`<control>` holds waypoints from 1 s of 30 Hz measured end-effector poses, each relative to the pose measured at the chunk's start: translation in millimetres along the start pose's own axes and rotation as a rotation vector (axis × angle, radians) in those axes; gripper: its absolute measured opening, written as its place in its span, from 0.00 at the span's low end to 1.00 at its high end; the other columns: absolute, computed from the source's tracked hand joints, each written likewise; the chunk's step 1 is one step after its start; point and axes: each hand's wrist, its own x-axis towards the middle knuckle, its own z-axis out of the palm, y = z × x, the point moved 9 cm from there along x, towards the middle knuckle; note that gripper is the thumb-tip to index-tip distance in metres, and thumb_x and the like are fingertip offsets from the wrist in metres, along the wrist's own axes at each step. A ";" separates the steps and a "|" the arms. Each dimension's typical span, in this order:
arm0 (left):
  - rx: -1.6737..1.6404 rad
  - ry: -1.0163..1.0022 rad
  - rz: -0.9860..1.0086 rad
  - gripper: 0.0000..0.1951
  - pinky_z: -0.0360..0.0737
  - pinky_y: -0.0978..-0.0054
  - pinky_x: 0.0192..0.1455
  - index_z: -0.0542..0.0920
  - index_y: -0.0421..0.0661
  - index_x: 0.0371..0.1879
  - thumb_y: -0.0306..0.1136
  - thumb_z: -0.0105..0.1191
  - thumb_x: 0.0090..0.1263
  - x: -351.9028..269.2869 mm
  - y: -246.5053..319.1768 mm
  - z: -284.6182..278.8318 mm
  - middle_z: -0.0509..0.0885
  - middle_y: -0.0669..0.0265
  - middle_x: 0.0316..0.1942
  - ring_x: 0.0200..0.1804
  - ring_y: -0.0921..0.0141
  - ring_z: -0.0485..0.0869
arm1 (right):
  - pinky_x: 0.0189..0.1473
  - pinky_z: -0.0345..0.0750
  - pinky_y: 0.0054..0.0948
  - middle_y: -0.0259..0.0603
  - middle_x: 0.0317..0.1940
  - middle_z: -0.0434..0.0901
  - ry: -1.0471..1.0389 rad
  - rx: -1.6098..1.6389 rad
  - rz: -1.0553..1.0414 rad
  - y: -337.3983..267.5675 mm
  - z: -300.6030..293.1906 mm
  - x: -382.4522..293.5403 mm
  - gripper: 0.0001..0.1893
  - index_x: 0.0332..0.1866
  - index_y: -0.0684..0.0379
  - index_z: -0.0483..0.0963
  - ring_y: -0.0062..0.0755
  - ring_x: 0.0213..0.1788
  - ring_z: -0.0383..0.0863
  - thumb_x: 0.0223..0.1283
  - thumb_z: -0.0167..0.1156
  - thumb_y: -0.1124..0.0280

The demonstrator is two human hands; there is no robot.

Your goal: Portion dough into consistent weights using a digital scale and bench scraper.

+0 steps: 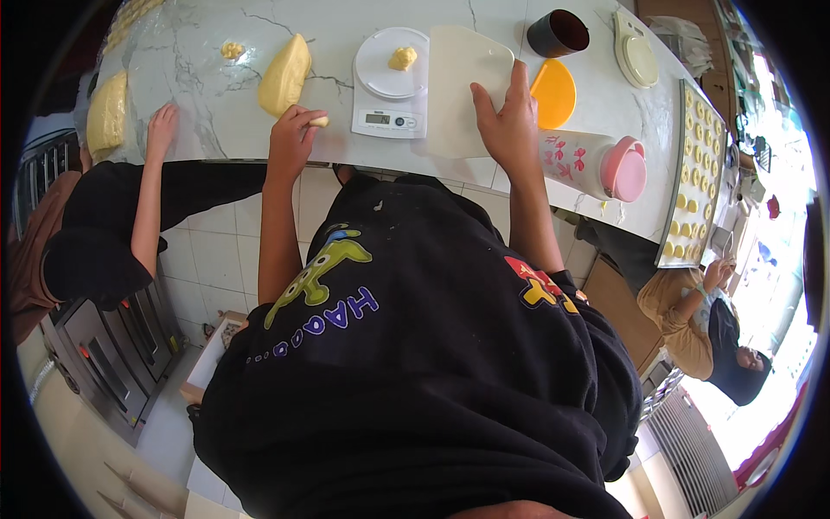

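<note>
My left hand [291, 139] pinches a small piece of dough [319, 121] between thumb and fingers, just above the marble-patterned counter. Beyond it lies a large yellow slab of dough [285, 72]. A white digital kitchen scale [390, 123] stands between my hands, with a rough lump of dough [403, 59] on its round platform. My right hand [511, 126] grips the right edge of a flat white plastic sheet [462, 97], thumb on its face. That sheet covers the right side of the scale from view.
Right of the sheet are a dark cup [559, 32], an orange round-edged plastic piece [555, 94] and a pink-lidded bottle [580, 162] lying down. Farther right sit a second scale [637, 55] and a tray of shaped dough [695, 162]. Another person's hand [161, 130] rests on the counter at left.
</note>
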 end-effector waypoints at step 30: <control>-0.157 -0.025 0.149 0.11 0.78 0.73 0.36 0.83 0.42 0.36 0.23 0.63 0.53 9.6 -19.6 -10.7 0.82 0.62 0.30 0.30 0.67 0.82 | 0.26 0.78 0.45 0.56 0.19 0.78 -0.426 -0.516 0.002 -65.9 211.5 -32.0 0.24 0.51 0.64 0.59 0.54 0.24 0.82 0.49 0.61 0.75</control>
